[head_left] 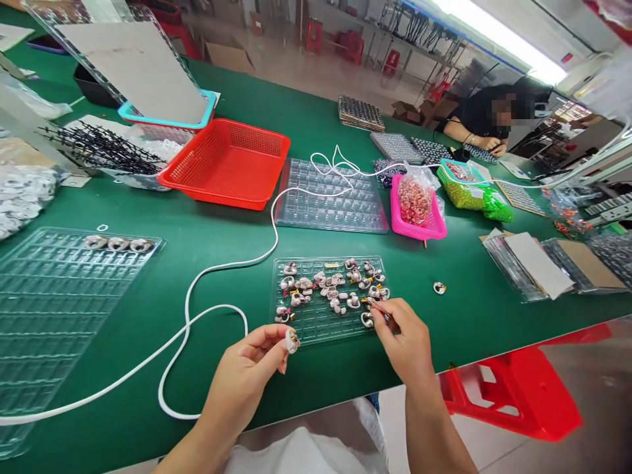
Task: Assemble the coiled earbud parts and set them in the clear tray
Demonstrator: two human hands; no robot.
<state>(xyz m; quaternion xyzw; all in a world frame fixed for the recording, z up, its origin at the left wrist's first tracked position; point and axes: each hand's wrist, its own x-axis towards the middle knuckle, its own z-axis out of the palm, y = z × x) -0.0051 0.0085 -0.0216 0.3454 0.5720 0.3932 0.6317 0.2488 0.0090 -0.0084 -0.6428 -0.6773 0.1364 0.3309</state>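
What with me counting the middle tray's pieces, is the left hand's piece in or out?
Out: the left hand pinches the white piece by the near edge of the tray.

No readable text, label, brand, number or sign anywhere in view, near or far.

red basket (222,168), pink basket (419,230) holding a bag (413,199), white cable (232,265), red stool (540,395)
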